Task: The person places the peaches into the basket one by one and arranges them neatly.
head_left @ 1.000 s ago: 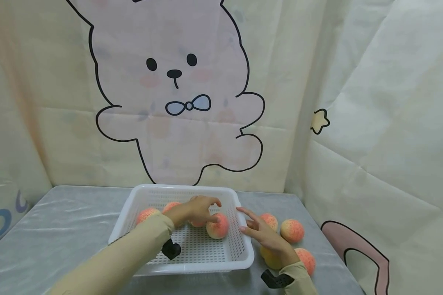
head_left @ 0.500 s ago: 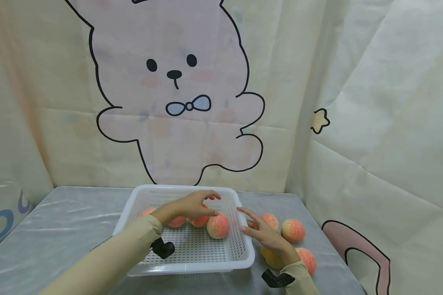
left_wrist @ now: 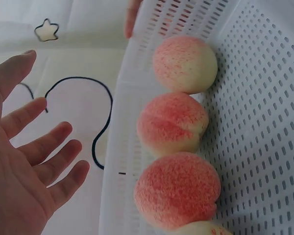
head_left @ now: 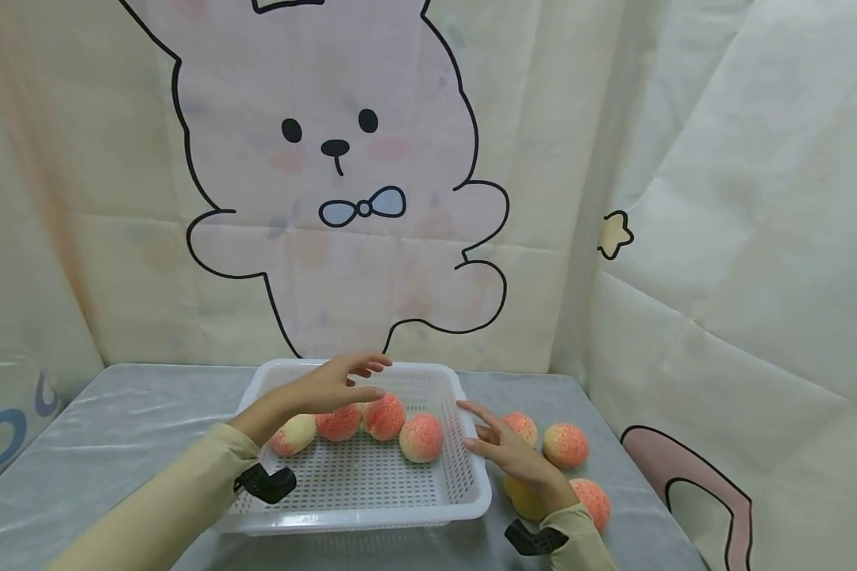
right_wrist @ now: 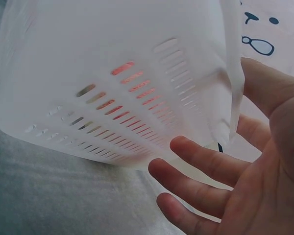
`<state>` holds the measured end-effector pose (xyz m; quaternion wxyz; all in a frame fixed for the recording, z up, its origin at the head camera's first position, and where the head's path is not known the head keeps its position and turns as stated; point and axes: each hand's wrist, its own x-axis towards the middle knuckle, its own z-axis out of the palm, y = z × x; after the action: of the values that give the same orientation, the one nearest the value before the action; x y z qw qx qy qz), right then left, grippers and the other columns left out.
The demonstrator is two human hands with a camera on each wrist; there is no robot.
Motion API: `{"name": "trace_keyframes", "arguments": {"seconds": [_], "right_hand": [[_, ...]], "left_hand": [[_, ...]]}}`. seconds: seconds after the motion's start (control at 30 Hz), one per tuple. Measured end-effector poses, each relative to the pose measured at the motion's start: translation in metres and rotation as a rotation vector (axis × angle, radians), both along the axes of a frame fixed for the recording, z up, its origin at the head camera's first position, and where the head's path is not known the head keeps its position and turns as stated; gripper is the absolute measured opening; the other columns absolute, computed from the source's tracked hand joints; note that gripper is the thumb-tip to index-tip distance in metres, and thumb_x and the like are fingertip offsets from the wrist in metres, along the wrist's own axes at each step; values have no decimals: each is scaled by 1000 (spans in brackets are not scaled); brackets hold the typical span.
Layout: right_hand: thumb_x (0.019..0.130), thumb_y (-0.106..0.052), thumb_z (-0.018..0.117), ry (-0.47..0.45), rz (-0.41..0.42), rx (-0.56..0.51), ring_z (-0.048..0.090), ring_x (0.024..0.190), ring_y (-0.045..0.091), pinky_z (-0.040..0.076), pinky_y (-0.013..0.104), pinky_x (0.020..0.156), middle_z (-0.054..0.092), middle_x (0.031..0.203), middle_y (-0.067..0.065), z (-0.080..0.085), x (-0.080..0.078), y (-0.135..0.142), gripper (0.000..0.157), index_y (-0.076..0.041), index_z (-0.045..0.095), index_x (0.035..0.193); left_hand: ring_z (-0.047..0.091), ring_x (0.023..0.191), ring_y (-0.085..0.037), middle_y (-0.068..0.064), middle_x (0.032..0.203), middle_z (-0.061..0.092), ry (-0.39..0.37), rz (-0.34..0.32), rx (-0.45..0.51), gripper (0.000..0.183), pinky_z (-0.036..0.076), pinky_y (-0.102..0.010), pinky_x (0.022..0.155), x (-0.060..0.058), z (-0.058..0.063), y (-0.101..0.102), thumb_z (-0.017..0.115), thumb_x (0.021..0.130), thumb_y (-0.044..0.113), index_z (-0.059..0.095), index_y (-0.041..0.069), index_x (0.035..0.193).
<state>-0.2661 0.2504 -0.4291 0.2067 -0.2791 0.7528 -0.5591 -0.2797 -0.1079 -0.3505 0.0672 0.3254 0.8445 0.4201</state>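
Observation:
A white plastic basket (head_left: pixel 371 519) with slotted sides stands on the table. Inside it, several pink-and-cream peaches lie in a row along the far side, the rightmost peach (head_left: pixel 422 438) slightly apart in the head view. My left hand (head_left: pixel 321 390) hovers over the basket's far left part, fingers spread and holding nothing; the left wrist view shows its palm (left_wrist: pixel 19 176) beside the rim. At the basket's right rim, my right hand (head_left: pixel 517 458) touches the edge with extended fingertips. Its lower fingers (right_wrist: pixel 201 191) stay off the slotted wall in the right wrist view.
To the right of the basket more peaches lie on the grey cloth (head_left: pixel 150 412), among them one peach (head_left: pixel 566 446) at the back and another (head_left: pixel 591 505) nearer. My right forearm partly covers a yellowish one (head_left: pixel 524 498). A printed curtain (head_left: pixel 528 119) hangs behind.
My left hand has drawn back leftward and up from the rightmost peach, uncovering the others. The left peaches have shifted a little. My right hand has stayed at the rim.

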Motion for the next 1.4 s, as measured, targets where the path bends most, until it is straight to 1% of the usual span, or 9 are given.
{"name": "trace_keyframes", "arguments": {"seconds": [0.23, 0.37, 0.53, 0.73, 0.83, 0.97, 1.13, 1.23, 1.4], "right_hand": [[107, -19, 50, -12, 5, -14, 66, 119, 26, 58, 36, 92, 41, 153, 35, 0, 0, 2, 67, -10, 13, 163], [107, -17, 50, -15, 18, -25, 65, 119, 26, 58, 34, 90, 41, 152, 37, 0, 2, 3, 68, -8, 11, 162], [107, -18, 50, -21, 18, -21, 64, 122, 30, 58, 34, 91, 40, 153, 36, 0, 4, 2, 68, -8, 12, 162], [107, -17, 49, -10, 25, -26, 65, 121, 28, 58, 34, 91, 41, 153, 35, -1, 1, 2, 67, -9, 12, 162], [107, -17, 50, -13, 29, -28, 65, 121, 28, 58, 34, 91, 41, 153, 35, -1, 0, 3, 68, -9, 11, 163], [107, -19, 50, -13, 28, -26, 64, 122, 32, 58, 35, 92, 41, 152, 35, 1, 0, 3, 69, -9, 11, 162], [107, -19, 50, -14, 26, -20, 64, 121, 30, 58, 36, 91, 41, 153, 34, 1, -1, 2, 68, -10, 11, 163], [107, -18, 50, -18, 24, -21, 64, 120, 30, 58, 35, 91, 41, 153, 34, 2, -1, 1, 68, -10, 11, 163], [106, -20, 52, 19, -25, 44, 58, 129, 39, 55, 42, 98, 40, 155, 31, 8, 2, 1, 68, -11, 16, 162]], "left_hand": [[48, 138, -43, -22, 151, 49, -11, 42, 66, 54, 43, -61, 109, 13, -4, -36, 59, 103, 33, 45, 10, 150], [47, 138, -44, -21, 152, 49, -6, 101, 45, 52, 44, -63, 105, 23, -4, -63, 57, 104, 34, 44, 15, 150], [43, 139, -49, -20, 154, 46, 0, 189, 46, 51, 41, -71, 102, 38, -9, -98, 54, 105, 32, 42, 14, 152], [36, 141, -51, -23, 157, 38, -17, 320, 9, 57, 38, -75, 99, 49, -21, -124, 52, 105, 35, 36, 13, 155], [36, 140, -52, -25, 156, 39, -21, 349, 8, 56, 42, -75, 94, 52, -26, -135, 51, 106, 34, 36, 12, 155], [39, 139, -53, -27, 155, 39, -67, 334, 38, 55, 46, -69, 95, 54, -33, -147, 48, 107, 32, 33, 10, 156], [43, 138, -52, -31, 161, 28, -244, 281, 64, 63, 53, -58, 95, 54, -50, -157, 50, 106, 32, 25, 10, 160], [57, 129, -38, -34, 159, 31, -314, 237, 66, 67, 57, -48, 91, 51, -58, -159, 53, 105, 29, 22, 7, 160], [65, 114, -14, -35, 155, 37, -325, 201, 79, 71, 58, -32, 85, 48, -60, -161, 56, 104, 27, 21, 4, 161]]}}
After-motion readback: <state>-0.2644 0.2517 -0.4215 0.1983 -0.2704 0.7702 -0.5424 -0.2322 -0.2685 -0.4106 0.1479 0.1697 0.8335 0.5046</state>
